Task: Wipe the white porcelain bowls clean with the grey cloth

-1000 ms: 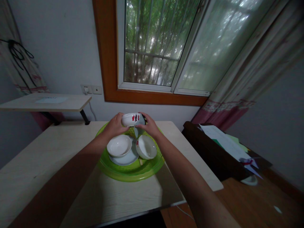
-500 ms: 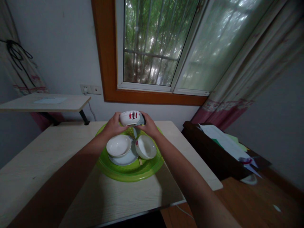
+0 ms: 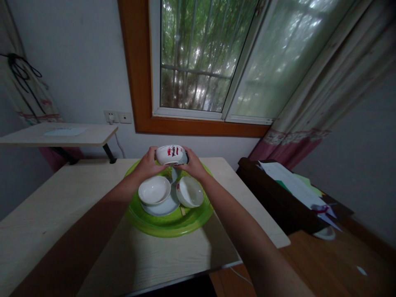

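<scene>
Above the far part of a green basin (image 3: 173, 232), both hands hold a white bowl (image 3: 163, 155) with red and dark figures on its outside. My left hand (image 3: 149, 165) grips the bowl's left side. My right hand (image 3: 194, 166) is closed on its right side, with a grey-blue cloth (image 3: 182, 158) pressed against the bowl; part of it seems to hang below. In the basin, a white bowl (image 3: 154, 190) rests on a white plate (image 3: 163, 208). Beside it a deeper white bowl (image 3: 191, 192) leans tilted.
The basin stands on a pale wooden table (image 3: 80, 198). At the left is a raised shelf (image 3: 93, 138) with a paper on it. A dark brown piece of furniture (image 3: 272, 198) holding papers (image 3: 287, 179) stands right of the table. A window (image 3: 198, 62) is behind.
The held bowl has shifted slightly left and turned a little between my hands. The cloth's hanging part has moved slightly. The dishes in the basin have stayed put.
</scene>
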Tool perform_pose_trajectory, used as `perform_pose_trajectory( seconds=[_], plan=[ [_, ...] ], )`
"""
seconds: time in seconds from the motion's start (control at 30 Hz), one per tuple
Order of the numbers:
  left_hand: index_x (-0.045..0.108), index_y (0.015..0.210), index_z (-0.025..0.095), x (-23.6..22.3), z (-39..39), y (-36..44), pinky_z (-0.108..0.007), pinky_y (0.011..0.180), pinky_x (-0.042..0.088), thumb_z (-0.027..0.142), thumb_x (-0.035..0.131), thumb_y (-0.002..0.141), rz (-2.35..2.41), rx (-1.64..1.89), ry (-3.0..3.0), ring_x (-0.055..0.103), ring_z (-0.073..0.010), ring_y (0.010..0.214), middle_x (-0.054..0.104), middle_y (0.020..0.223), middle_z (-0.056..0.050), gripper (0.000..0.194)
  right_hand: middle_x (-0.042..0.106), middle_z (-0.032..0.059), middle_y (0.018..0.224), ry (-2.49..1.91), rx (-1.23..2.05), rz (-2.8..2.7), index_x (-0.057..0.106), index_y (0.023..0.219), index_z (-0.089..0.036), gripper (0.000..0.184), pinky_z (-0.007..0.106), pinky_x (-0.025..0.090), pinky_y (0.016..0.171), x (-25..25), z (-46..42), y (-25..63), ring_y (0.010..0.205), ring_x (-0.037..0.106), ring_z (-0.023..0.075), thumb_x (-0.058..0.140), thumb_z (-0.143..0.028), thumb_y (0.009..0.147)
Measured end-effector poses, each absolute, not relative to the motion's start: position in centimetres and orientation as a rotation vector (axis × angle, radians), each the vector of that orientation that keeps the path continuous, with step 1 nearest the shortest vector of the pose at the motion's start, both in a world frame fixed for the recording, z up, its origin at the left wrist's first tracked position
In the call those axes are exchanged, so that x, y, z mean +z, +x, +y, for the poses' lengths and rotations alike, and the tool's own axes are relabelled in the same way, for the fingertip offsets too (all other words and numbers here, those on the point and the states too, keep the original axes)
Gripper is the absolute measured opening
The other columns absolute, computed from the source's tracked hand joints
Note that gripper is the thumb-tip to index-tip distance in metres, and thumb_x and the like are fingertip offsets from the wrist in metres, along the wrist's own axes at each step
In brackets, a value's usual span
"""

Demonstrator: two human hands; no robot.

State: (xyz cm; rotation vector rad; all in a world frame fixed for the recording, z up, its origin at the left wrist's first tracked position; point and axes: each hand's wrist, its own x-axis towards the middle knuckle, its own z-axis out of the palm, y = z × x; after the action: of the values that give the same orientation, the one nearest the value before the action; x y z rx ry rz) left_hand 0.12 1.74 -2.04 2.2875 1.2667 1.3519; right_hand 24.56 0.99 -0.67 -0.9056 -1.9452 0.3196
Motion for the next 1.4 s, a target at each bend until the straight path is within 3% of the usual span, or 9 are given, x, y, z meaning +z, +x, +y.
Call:
perform_pose_trajectory(
  seconds=[0.47, 0.8, 0.97, 1.13, 1.4],
  plan=[
    [0.048, 0.125, 0.016, -1.3, 1.2, 0.8, -0.045, 0.1, 0.05, 0.025, 0.069, 0.072, 1.264, 1.286, 2.695, 0.058, -0.0312, 0.115, 0.059, 0.12, -0.015, 0.057, 0.058, 0.0165, 0.133, -0.956, 0.007, -2.075, 0.047, 0.138, -0.018, 0.071, 0.047, 0.042, 0.109, -0.3, 0.4, 24.3, 0.123, 0.054, 0.0314, 0.074, -0.024, 0.073],
    [0.048, 0.125, 0.019, -0.3, -0.1, 1.2, -0.046, 0.099, 0.05, 0.034, 0.067, 0.08, 1.356, 1.118, 2.809, 0.056, -0.0321, 0.115, 0.058, 0.12, -0.014, 0.051, 0.055, 0.0156, 0.138, -0.98, -0.06, -2.136, 0.045, 0.144, -0.019, 0.077, 0.051, 0.04, 0.112, 0.2, 0.0, 24.4, 0.126, 0.049, 0.0331, 0.069, -0.015, 0.071],
    [0.049, 0.12, 0.021, -0.4, 0.2, 1.2, -0.042, 0.092, 0.052, 0.033, 0.069, 0.077, 1.38, 1.132, 2.77, 0.061, -0.0299, 0.107, 0.06, 0.112, -0.011, 0.049, 0.046, 0.0168, 0.151, -0.963, 0.002, -2.139, 0.033, 0.154, -0.018, 0.088, 0.051, 0.036, 0.118, -0.2, 0.2, 24.3, 0.136, 0.045, 0.0322, 0.068, -0.013, 0.073],
    [0.046, 0.121, 0.02, -0.7, 0.6, 1.2, -0.039, 0.089, 0.053, 0.039, 0.073, 0.074, 1.445, 1.249, 2.566, 0.064, -0.028, 0.103, 0.061, 0.112, -0.01, 0.057, 0.033, 0.0193, 0.161, -0.94, 0.069, -2.123, 0.013, 0.16, -0.015, 0.098, 0.051, 0.034, 0.12, -0.7, 0.6, 24.3, 0.144, 0.041, 0.0328, 0.07, -0.021, 0.08],
    [0.043, 0.123, 0.02, -1.0, 0.9, 1.1, -0.039, 0.087, 0.054, 0.046, 0.074, 0.072, 1.503, 1.33, 2.387, 0.066, -0.0276, 0.101, 0.063, 0.114, -0.011, 0.065, 0.025, 0.0178, 0.165, -0.912, 0.096, -2.144, 0.016, 0.16, -0.017, 0.079, 0.052, 0.027, 0.124, -1.5, 1.2, 24.3, 0.151, 0.03, 0.0308, 0.053, -0.048, 0.098]
  ],
)
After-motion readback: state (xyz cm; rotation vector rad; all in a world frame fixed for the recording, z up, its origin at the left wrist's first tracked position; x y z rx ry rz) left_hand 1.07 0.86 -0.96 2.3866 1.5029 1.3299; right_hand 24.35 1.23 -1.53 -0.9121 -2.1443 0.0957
